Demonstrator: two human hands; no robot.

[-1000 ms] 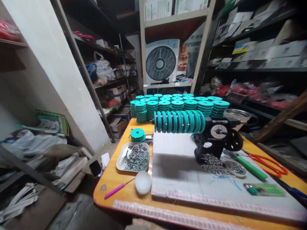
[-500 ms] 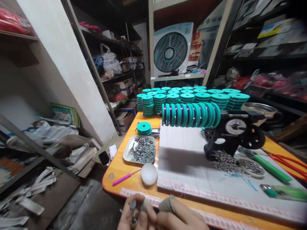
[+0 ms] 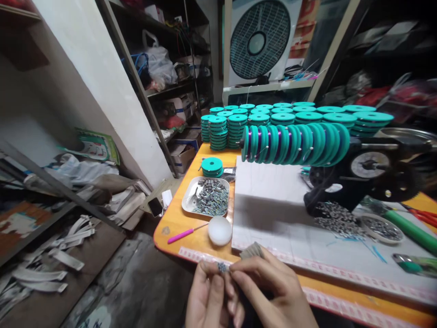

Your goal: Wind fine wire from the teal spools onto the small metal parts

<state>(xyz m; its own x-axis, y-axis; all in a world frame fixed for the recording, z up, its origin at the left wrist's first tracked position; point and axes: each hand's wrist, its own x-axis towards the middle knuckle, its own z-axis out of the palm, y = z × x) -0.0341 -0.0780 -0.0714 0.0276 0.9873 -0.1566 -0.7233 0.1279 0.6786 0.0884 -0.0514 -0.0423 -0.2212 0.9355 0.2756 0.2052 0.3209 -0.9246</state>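
Note:
Near the table's front edge, my left hand (image 3: 212, 294) is closed, its thumb and fingers pinching a small cluster of blue-grey pieces (image 3: 222, 267), too small to name. My right hand (image 3: 273, 284) comes from the right with thumb and forefinger pinched together against the cluster; whatever lies between those tips is hidden. Grey wrapping (image 3: 251, 250) covers one of its fingers. Just beyond the hands are a white round dome-like object (image 3: 220, 230) and a pink-handled hook tool (image 3: 180, 236). A white tray (image 3: 186, 206) of small metal parts stands behind them.
A black winding machine (image 3: 327, 193) carries a row of teal spools (image 3: 293, 145) above a white board (image 3: 269, 228). Stacked teal spools (image 3: 259, 119) line the back. Loose metal bits (image 3: 336, 216), a small dish (image 3: 382, 228) and a green roll (image 3: 411, 232) lie right.
The view has tilted down, so the table and machine appear higher and further right. Both hands show more fully, and my right fingertips have come up to the small cluster in my left hand.

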